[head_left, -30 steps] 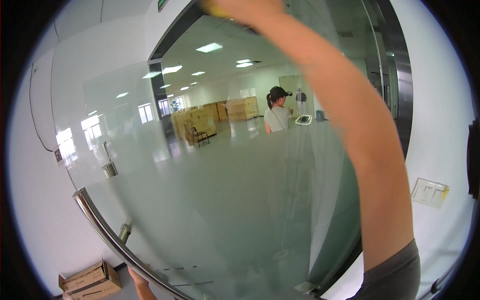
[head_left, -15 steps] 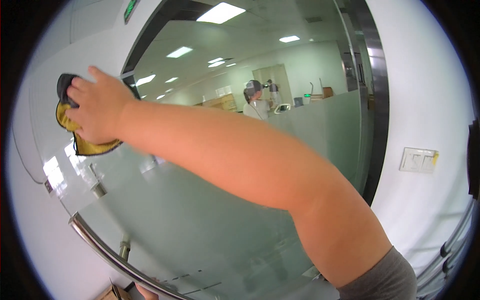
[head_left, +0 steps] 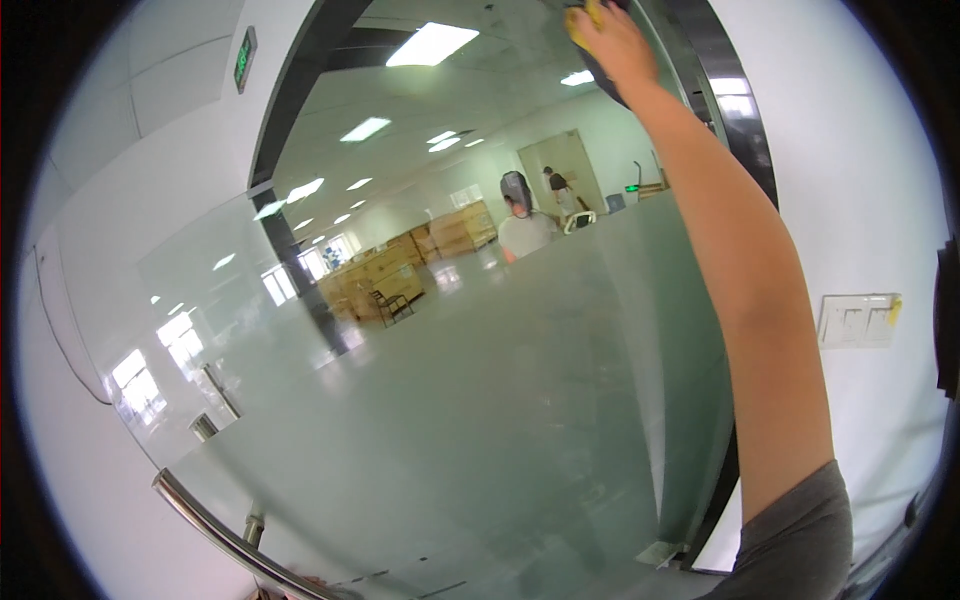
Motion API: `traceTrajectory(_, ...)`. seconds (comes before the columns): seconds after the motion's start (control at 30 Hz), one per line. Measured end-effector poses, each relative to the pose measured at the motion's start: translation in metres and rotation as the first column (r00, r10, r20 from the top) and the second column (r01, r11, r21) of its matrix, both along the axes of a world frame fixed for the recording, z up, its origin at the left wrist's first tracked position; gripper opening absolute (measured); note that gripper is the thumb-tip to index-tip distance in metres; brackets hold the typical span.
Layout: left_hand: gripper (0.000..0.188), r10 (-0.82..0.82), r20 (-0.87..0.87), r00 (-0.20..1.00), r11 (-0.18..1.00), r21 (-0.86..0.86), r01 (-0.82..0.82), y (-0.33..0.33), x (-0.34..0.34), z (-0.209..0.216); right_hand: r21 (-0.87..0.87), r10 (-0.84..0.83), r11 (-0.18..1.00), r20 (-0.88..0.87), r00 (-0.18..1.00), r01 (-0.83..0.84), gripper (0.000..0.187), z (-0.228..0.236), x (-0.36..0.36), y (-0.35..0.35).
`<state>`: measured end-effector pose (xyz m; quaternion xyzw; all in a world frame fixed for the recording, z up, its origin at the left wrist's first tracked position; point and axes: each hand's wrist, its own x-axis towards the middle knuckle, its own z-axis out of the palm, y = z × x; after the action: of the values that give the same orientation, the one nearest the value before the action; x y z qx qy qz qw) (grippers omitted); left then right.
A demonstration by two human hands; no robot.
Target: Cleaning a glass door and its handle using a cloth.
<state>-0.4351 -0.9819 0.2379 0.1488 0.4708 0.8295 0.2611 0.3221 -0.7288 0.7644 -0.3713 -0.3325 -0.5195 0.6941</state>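
R hand (head_left: 618, 48) grips yellow-dark cloth (head_left: 577, 27) at top of glass door (head_left: 450, 400), nr dark frame (head_left: 750, 135); best keep cloth flat w/ even pressure, overlap strokes; L hand (head_left: 316, 580) mostly hidden by metal handle (head_left: 215, 529), can't tell if its fingers grip

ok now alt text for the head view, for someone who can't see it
A person's raised right hand holds a yellow and dark cloth at the upper right of a glass door with a long metal handle at lower left. Two people and large brown boxes show through the glass.
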Motion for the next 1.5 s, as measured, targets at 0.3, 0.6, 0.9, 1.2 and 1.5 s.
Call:
traceTrajectory(0.3,0.037,-0.146,0.005,0.989,0.953,0.269,0.139,0.003,-0.005,-0.012,-0.251,0.386,0.882,-0.102,0.917,-0.400,0.069,-0.018,0.044,0.021)
traceTrajectory(0.6,0.028,0.012,-0.119,0.993,0.978,0.208,0.013,-0.006,-0.009,-0.017,-0.230,0.334,0.927,0.145,0.931,-0.297,0.067,-0.013,-0.108,-0.031)
traceTrajectory(0.9,0.051,-0.109,-0.271,0.956,0.980,0.130,0.148,0.000,-0.024,-0.037,-0.320,0.299,0.943,0.692,0.657,-0.092,0.041,-0.078,-0.406,-0.197)
traceTrajectory(1.2,0.050,-0.082,-0.299,0.951,0.983,0.134,0.127,0.000,-0.007,-0.017,-0.133,0.259,0.954,0.820,0.511,-0.270,0.037,-0.123,-0.564,-0.191)
traceTrajectory(1.5,0.031,-0.040,-0.154,0.987,0.997,0.062,0.050,-0.002,0.011,-0.001,-0.177,0.259,0.953,0.897,0.358,-0.246,0.038,-0.168,-0.494,-0.172)
